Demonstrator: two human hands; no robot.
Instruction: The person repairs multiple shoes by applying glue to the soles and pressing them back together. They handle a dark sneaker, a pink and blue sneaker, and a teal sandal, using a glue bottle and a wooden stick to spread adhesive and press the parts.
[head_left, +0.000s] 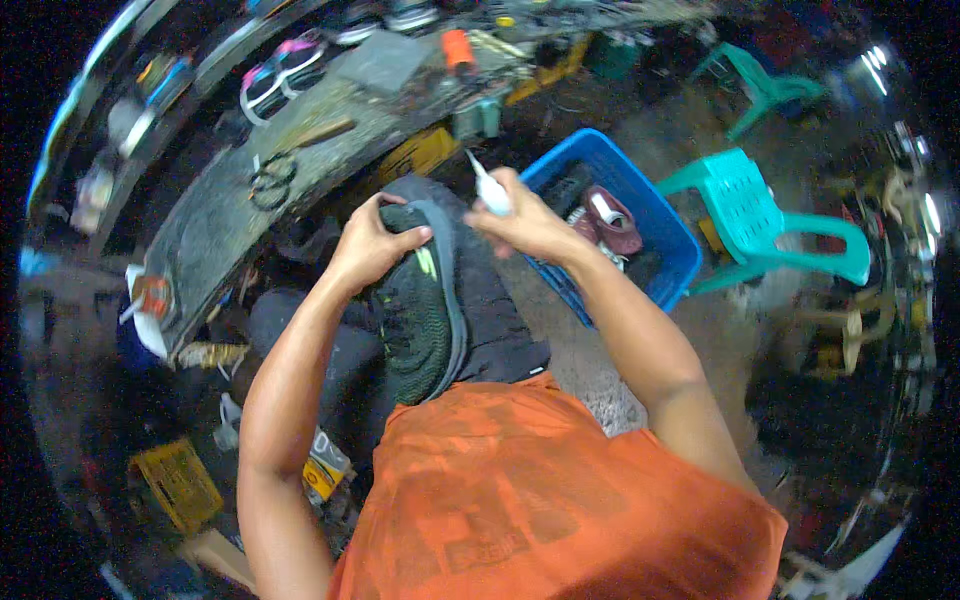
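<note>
A dark green-black knit shoe (pixel 410 325) with a grey sole edge lies on its side across my lap. My left hand (pixel 368 245) grips one end of it, with the thumb over the opening near a bright yellow-green patch. In my right hand (pixel 532 222) is a small white squeeze bottle (pixel 490 192), its thin nozzle tilted up and away from me. The bottle is held apart from the shoe, to the right of its far end. Part of the bottle is hidden by my fingers, which are slightly blurred.
A blue plastic basket (pixel 680 262) holding a maroon shoe (pixel 610 225) stands at my right, near green plastic chairs (pixel 740 195). Ahead and left runs a worn workbench (pixel 215 235) with black rings (pixel 272 182) and an orange container (pixel 457 50). A yellow crate (pixel 178 485) sits lower left.
</note>
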